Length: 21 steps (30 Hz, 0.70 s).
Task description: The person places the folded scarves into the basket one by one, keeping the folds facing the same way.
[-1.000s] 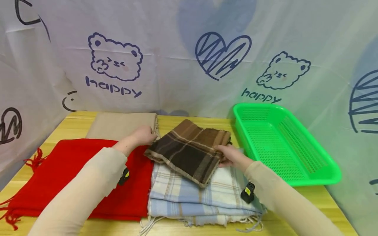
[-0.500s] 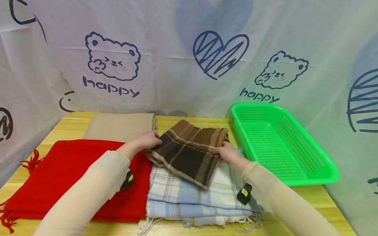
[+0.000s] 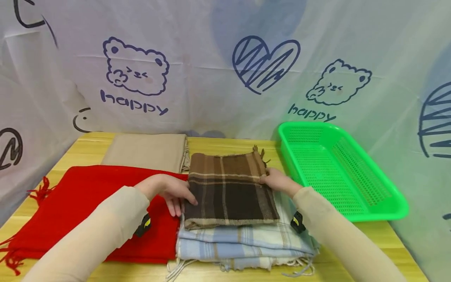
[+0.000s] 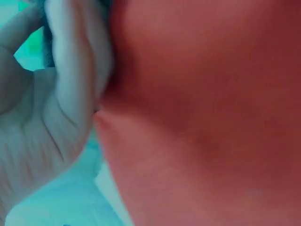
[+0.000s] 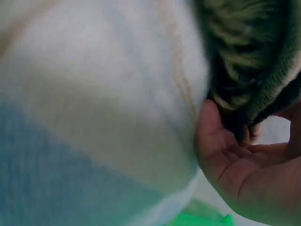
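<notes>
A folded brown plaid scarf (image 3: 229, 192) lies squared up on top of a folded white-and-blue plaid scarf (image 3: 239, 250). My left hand (image 3: 174, 192) is at its left edge, the thumb touching the top and the other fingers extended downward beside the fold. In the left wrist view those fingers (image 4: 77, 61) look fairly straight against the red cloth. With the thumb above and fingers beneath, my right hand (image 3: 280, 182) pinches the brown scarf's right edge. The right wrist view shows its fingers (image 5: 214, 141) curled under the dark fold.
A folded red scarf (image 3: 105, 211) with fringe covers the left of the wooden table (image 3: 88, 150). Behind it lies a folded beige cloth (image 3: 148, 150). A green plastic basket (image 3: 398, 207) stands at the right, against a printed curtain (image 3: 211, 98).
The brown scarf has turned from a slant to lie nearly square on the plaid stack. My left hand has loosened its grip and moved down along the left edge; the right still holds on.
</notes>
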Each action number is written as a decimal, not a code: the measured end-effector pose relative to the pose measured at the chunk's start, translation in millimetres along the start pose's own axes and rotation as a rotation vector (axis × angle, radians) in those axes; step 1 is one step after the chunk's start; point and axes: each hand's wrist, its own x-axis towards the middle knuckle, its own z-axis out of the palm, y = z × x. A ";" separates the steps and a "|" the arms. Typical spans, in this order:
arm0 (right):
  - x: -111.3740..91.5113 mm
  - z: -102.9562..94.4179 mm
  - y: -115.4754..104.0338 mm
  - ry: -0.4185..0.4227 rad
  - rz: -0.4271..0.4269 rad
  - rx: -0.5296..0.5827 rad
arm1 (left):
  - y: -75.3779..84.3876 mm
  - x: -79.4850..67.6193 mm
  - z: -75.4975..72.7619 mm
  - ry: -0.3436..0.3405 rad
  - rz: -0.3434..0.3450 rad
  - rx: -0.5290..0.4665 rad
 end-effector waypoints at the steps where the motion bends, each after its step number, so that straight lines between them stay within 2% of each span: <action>1: -0.3 -1.1 -0.2 -0.009 0.002 -0.021 | 0.9 0.6 -1.2 0.041 -0.002 0.025; 6: 3.5 -8.3 -5.7 0.042 0.053 -0.007 | 7.1 9.7 -16.2 0.402 0.098 0.075; 9: 12.0 -9.3 -9.1 0.052 0.082 0.018 | 7.2 23.3 -23.6 0.523 0.122 0.056; 13: 24.1 -4.8 -11.4 0.031 0.094 0.082 | 6.2 39.6 -25.8 0.584 0.116 -0.005; 16: 30.7 -2.4 -12.5 0.011 0.117 0.186 | 6.4 44.8 -25.2 0.604 0.129 -0.085; 19: 33.3 -3.5 -13.8 -0.032 0.135 0.352 | 5.8 45.6 -25.8 0.578 0.157 -0.172; 21: 33.4 -6.2 -15.0 -0.062 0.114 0.465 | 5.1 44.4 -27.9 0.549 0.183 -0.230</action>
